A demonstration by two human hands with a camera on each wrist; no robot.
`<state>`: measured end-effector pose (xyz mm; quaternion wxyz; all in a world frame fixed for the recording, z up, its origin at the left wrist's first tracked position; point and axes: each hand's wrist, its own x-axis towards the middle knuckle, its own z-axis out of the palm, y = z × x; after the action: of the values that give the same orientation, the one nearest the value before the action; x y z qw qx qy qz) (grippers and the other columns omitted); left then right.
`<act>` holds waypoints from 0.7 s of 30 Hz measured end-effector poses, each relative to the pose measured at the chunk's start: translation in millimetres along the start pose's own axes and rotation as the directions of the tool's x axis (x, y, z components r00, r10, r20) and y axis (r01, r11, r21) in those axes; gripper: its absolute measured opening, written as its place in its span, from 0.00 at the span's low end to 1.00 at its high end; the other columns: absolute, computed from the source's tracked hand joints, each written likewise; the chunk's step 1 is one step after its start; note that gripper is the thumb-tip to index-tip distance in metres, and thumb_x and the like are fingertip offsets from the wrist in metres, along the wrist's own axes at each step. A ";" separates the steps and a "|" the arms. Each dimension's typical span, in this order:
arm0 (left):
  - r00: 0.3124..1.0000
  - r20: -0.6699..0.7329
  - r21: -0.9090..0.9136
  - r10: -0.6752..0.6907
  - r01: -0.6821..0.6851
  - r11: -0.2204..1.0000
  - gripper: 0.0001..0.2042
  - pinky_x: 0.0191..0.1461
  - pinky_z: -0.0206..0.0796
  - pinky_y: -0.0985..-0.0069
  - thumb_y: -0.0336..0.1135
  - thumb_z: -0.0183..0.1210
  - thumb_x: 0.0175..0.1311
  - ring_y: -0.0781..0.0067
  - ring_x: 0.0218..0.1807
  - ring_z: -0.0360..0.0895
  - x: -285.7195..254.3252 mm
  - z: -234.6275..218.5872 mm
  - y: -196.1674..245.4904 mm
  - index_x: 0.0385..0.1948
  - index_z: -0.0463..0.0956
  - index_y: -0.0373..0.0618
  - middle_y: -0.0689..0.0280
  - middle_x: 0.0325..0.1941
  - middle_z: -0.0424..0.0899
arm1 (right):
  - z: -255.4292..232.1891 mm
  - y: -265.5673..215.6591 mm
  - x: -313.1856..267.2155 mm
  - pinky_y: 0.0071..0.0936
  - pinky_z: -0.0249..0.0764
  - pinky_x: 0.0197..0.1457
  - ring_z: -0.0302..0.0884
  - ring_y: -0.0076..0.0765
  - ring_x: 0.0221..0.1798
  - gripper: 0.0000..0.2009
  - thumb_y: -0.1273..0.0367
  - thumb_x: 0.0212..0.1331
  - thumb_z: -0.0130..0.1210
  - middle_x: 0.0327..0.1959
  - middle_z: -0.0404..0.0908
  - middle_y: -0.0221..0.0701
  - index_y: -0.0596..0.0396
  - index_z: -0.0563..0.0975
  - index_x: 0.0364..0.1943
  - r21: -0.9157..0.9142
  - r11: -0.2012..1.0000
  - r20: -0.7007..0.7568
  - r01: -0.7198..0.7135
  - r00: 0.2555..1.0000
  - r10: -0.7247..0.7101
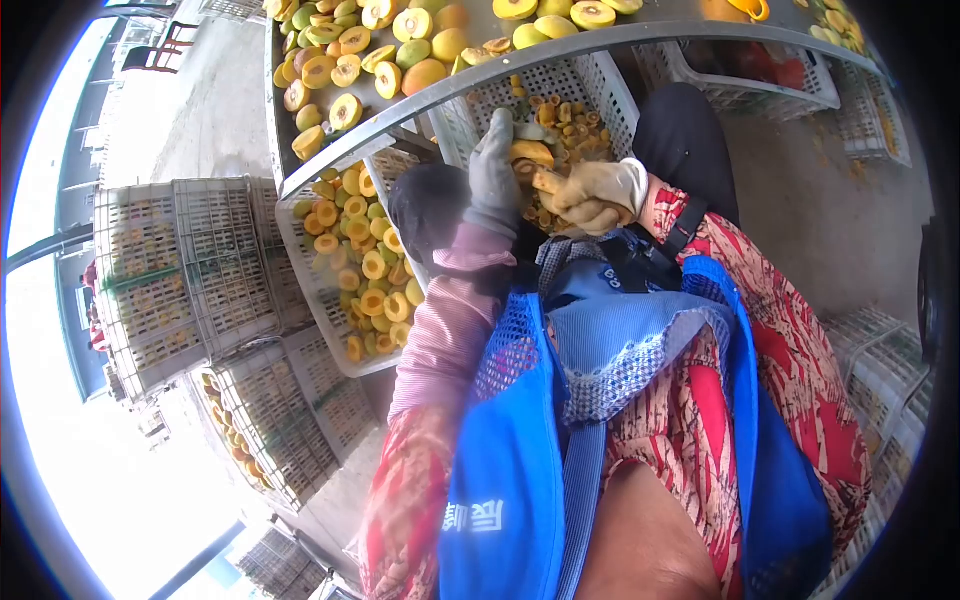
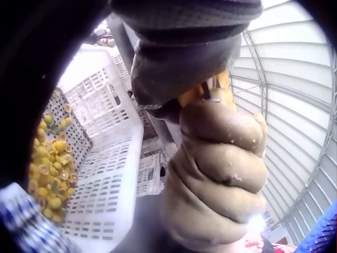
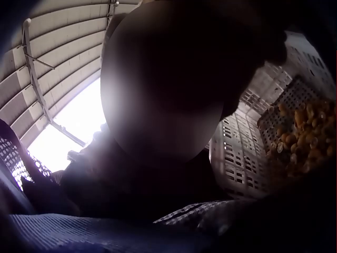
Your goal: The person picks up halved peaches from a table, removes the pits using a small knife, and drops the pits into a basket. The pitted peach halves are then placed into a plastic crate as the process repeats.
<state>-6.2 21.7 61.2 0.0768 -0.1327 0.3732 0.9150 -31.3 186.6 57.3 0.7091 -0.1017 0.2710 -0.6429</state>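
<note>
The left hand (image 1: 492, 168), in a grey glove, holds a yellow-orange fruit piece (image 1: 532, 153) above a crate of cut fruit pieces (image 1: 575, 125). Close against it is the right hand (image 1: 597, 196) in a tan glove. In the left wrist view, the tan-gloved right hand (image 2: 218, 174) has its fingers curled tightly round a small tool, mostly hidden, with a thin metal part (image 2: 213, 99) showing at the fruit. The grey-gloved left hand (image 2: 181, 68) is just above it. A dark, blurred shape fills much of the right wrist view, where the hands cannot be made out.
A metal-edged table (image 1: 440, 88) bears halved and whole fruit, with an orange-yellow handled item (image 1: 750, 8) at the far side. A white crate (image 1: 345, 362) of fruit halves stands left of the legs. Stacked crates (image 1: 150, 290) stand farther left, and another crate (image 1: 740, 95) sits beneath the table.
</note>
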 end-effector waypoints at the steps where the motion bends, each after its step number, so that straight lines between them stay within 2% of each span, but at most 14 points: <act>1: 0.999 0.032 -0.114 -0.009 0.012 0.993 0.18 0.30 0.73 0.75 0.45 0.50 0.68 0.66 0.26 0.79 -2.2 10.1 3.7 0.28 0.77 0.36 0.55 0.28 0.82 | 5.3 -3.9 -1.2 0.14 0.42 0.09 0.46 0.12 0.08 0.03 0.67 0.65 0.45 0.12 0.54 0.17 0.42 0.67 0.33 -0.017 0.999 0.093 0.049 0.995 -0.047; 2: 1.000 0.020 -0.163 0.006 -0.003 0.987 0.19 0.31 0.73 0.73 0.45 0.48 0.69 0.65 0.27 0.79 -4.1 15.9 6.0 0.28 0.76 0.37 0.55 0.28 0.82 | 14.1 -3.2 -5.3 0.16 0.43 0.06 0.47 0.14 0.06 0.06 0.70 0.58 0.49 0.08 0.54 0.21 0.50 0.66 0.27 0.131 0.985 0.036 0.113 0.992 -0.119; 3: 0.928 0.019 0.367 0.373 -0.353 0.861 0.18 0.32 0.73 0.73 0.44 0.48 0.69 0.64 0.26 0.79 -8.8 19.5 13.6 0.29 0.76 0.36 0.56 0.28 0.82 | 21.0 -1.3 -6.5 0.15 0.43 0.06 0.49 0.15 0.07 0.05 0.69 0.58 0.50 0.10 0.57 0.22 0.50 0.67 0.28 0.188 0.971 -0.031 0.149 0.989 -0.146; 4: 0.739 0.201 0.753 0.643 -0.536 0.382 0.17 0.33 0.73 0.73 0.43 0.48 0.69 0.63 0.26 0.79 -13.5 21.8 24.1 0.30 0.76 0.36 0.56 0.27 0.82 | 23.7 -1.5 -9.8 0.15 0.44 0.06 0.50 0.15 0.07 0.05 0.69 0.58 0.50 0.12 0.59 0.22 0.50 0.67 0.29 0.234 0.954 -0.105 0.186 0.981 -0.165; 6: 0.575 0.108 0.886 0.811 -0.425 0.184 0.15 0.37 0.73 0.71 0.42 0.50 0.67 0.60 0.29 0.79 -21.4 0.2 56.5 0.35 0.77 0.36 0.56 0.28 0.82 | -18.8 9.2 5.2 0.16 0.51 0.08 0.52 0.16 0.10 0.03 0.68 0.58 0.51 0.22 0.67 0.26 0.48 0.71 0.33 0.116 0.988 -0.153 0.099 0.985 -0.081; 7: 0.632 -0.288 0.721 0.719 -0.352 0.597 0.15 0.40 0.72 0.69 0.41 0.52 0.65 0.58 0.32 0.80 -26.4 -21.5 75.1 0.39 0.77 0.36 0.56 0.29 0.82 | -27.0 11.8 15.1 0.24 0.66 0.17 0.64 0.26 0.14 0.08 0.69 0.56 0.52 0.31 0.73 0.31 0.50 0.74 0.40 -0.342 0.932 -0.452 -0.124 0.891 -0.047; 8: 0.531 -0.092 0.980 0.843 -0.104 0.173 0.15 0.43 0.72 0.68 0.41 0.55 0.62 0.57 0.35 0.80 -29.4 -65.7 100.7 0.42 0.77 0.39 0.55 0.34 0.82 | -52.4 28.6 35.0 0.28 0.71 0.27 0.70 0.32 0.21 0.10 0.69 0.55 0.51 0.34 0.74 0.34 0.53 0.75 0.42 -0.743 0.574 -0.553 -0.344 0.799 -0.236; 9: 0.493 0.148 0.938 0.858 0.204 -0.279 0.17 0.45 0.71 0.67 0.42 0.57 0.60 0.55 0.38 0.79 -29.5 -100.1 124.3 0.45 0.77 0.41 0.55 0.38 0.82 | -78.8 47.1 50.4 0.33 0.75 0.36 0.75 0.39 0.27 0.13 0.69 0.54 0.51 0.37 0.76 0.37 0.55 0.75 0.44 -0.820 0.050 -0.526 -0.570 0.717 -0.457; 11: 0.453 0.196 0.857 0.870 0.352 -0.377 0.19 0.48 0.69 0.66 0.46 0.59 0.57 0.55 0.43 0.78 -30.5 -102.4 150.5 0.46 0.78 0.44 0.54 0.43 0.81 | -91.3 68.8 56.6 0.39 0.72 0.50 0.76 0.48 0.46 0.16 0.68 0.55 0.48 0.46 0.76 0.42 0.57 0.75 0.48 -0.859 -0.414 -0.136 -0.301 0.914 -0.382; 13: 0.646 -0.001 0.962 0.763 0.210 -0.177 0.18 0.51 0.67 0.64 0.45 0.57 0.59 0.51 0.47 0.76 -22.1 -70.9 164.4 0.45 0.77 0.43 0.51 0.46 0.79 | -29.5 45.6 56.1 0.39 0.69 0.58 0.72 0.48 0.57 0.18 0.65 0.59 0.46 0.55 0.74 0.40 0.50 0.75 0.53 -0.804 -0.182 -0.576 -0.566 0.817 0.004; 15: 0.722 0.093 0.981 0.686 0.050 -0.186 0.20 0.50 0.67 0.64 0.44 0.57 0.58 0.52 0.47 0.77 20.0 -79.7 170.1 0.49 0.75 0.43 0.49 0.46 0.79 | -62.9 73.8 64.1 0.38 0.69 0.59 0.72 0.49 0.57 0.20 0.64 0.59 0.47 0.57 0.73 0.40 0.47 0.72 0.57 -0.825 -0.337 -0.523 -0.454 0.839 0.149; 17: 0.739 0.050 0.959 0.672 0.153 -0.239 0.26 0.50 0.67 0.66 0.46 0.60 0.56 0.53 0.47 0.77 65.6 -81.4 171.4 0.55 0.69 0.41 0.49 0.45 0.79 | -32.6 48.5 56.2 0.39 0.70 0.57 0.73 0.49 0.56 0.20 0.63 0.59 0.47 0.53 0.75 0.41 0.49 0.72 0.56 -0.832 -0.206 -0.518 -0.515 0.854 -0.045; 19: 0.914 -0.217 0.976 0.342 0.193 0.103 0.33 0.52 0.67 0.64 0.48 0.61 0.54 0.51 0.50 0.77 109.7 -104.4 168.4 0.59 0.63 0.37 0.47 0.47 0.79 | -18.9 33.4 54.8 0.39 0.69 0.58 0.72 0.49 0.57 0.19 0.63 0.59 0.45 0.52 0.77 0.42 0.55 0.74 0.51 -0.792 -0.016 -0.602 -0.610 0.785 -0.144; 21: 0.866 -0.212 0.968 0.453 0.250 -0.026 0.36 0.48 0.69 0.69 0.46 0.64 0.51 0.57 0.47 0.79 133.0 -115.8 158.9 0.59 0.62 0.35 0.47 0.46 0.79 | -15.4 29.5 49.7 0.41 0.70 0.56 0.74 0.53 0.53 0.20 0.60 0.57 0.47 0.48 0.77 0.48 0.58 0.74 0.49 -0.850 -0.041 -0.496 -0.525 0.824 -0.275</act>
<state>-149.6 -167.0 47.1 -0.0187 -0.2290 0.9244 0.3044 -12.6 146.2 17.3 0.3642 -0.3645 0.8396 -0.1717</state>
